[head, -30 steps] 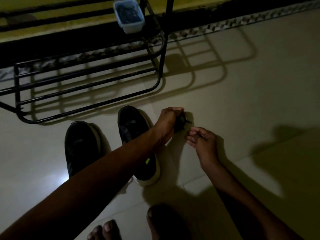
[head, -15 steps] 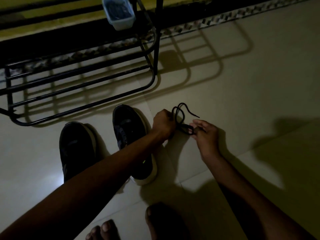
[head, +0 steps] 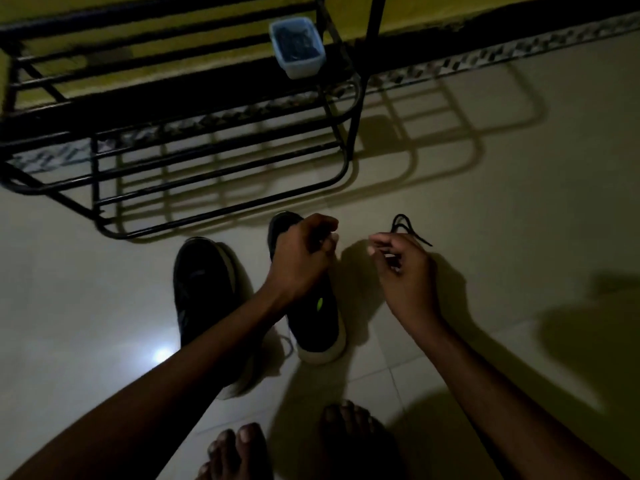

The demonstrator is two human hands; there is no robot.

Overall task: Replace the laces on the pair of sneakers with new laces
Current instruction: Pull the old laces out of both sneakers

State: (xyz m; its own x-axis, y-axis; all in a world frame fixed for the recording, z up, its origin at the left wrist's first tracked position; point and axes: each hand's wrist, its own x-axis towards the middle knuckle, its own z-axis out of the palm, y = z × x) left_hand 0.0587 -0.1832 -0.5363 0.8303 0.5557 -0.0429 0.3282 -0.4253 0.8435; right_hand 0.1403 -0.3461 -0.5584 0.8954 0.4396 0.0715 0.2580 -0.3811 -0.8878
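Hands: together before, now parted. Lace (head: 406,224): bunch undone, loops trailing beyond right hand (head: 406,271), which pinches it. Left hand (head: 300,259): drawn back above the sneaker (head: 317,329)

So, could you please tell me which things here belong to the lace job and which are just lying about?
For the job: lace held by the right hand; one sneaker; other sneaker.
Lying about: rack; tub on it.

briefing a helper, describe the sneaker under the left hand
On the tiled floor, before the black rack, stand two black sneakers. Take the right-hand sneaker, below the left hand; unlike the left-hand sneaker, it shows a green mark.
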